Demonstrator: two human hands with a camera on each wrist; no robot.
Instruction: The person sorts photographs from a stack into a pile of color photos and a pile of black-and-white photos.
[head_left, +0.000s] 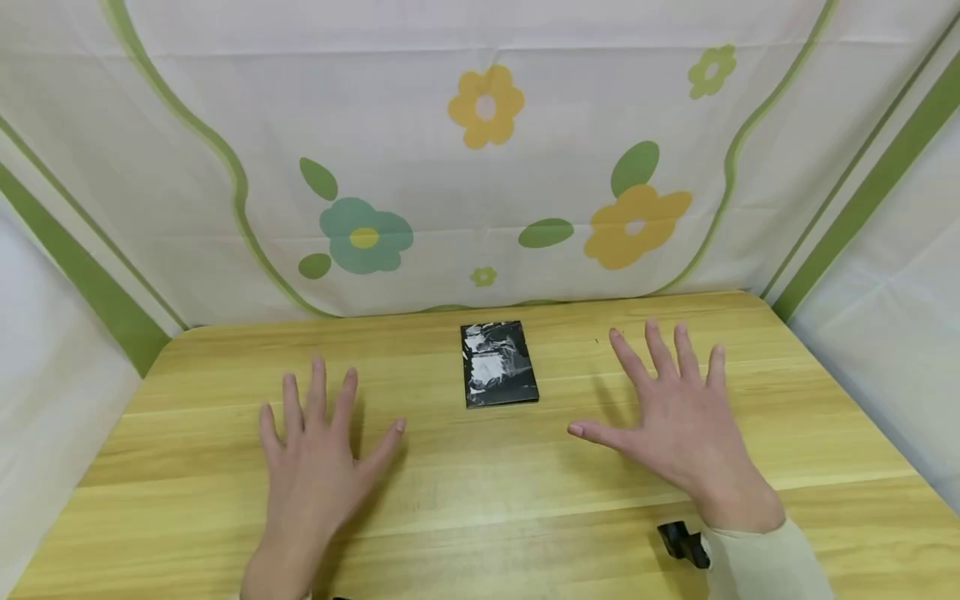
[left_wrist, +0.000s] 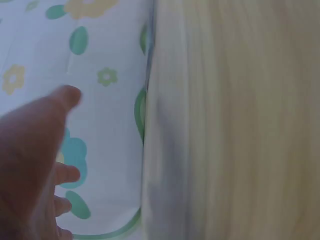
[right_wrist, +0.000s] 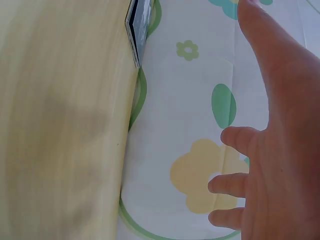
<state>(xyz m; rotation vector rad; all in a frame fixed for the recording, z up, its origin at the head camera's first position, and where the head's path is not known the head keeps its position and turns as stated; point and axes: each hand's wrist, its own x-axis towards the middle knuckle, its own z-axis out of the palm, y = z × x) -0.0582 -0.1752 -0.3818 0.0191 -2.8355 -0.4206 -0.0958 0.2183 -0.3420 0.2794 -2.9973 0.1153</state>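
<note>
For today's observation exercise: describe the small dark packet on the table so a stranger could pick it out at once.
Start at the wooden table in front of the flowered cloth backdrop. Near its far edge, midway between the left hand and right hand, lies the black packet. It is flat, rectangular and glossy, the only dark thing there.

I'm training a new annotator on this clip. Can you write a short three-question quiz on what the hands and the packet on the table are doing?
1. True or false: the left hand grips the black packet.
2. Which hand lies nearer the packet's side of the wooden table? A) neither, the packet lies between them B) the left hand covers it C) the right hand covers it
3. How are the fingers of both hands held?

Key
1. False: it holds nothing, and the packet lies apart from it.
2. A.
3. Spread and straight, palms down over the table.
</note>
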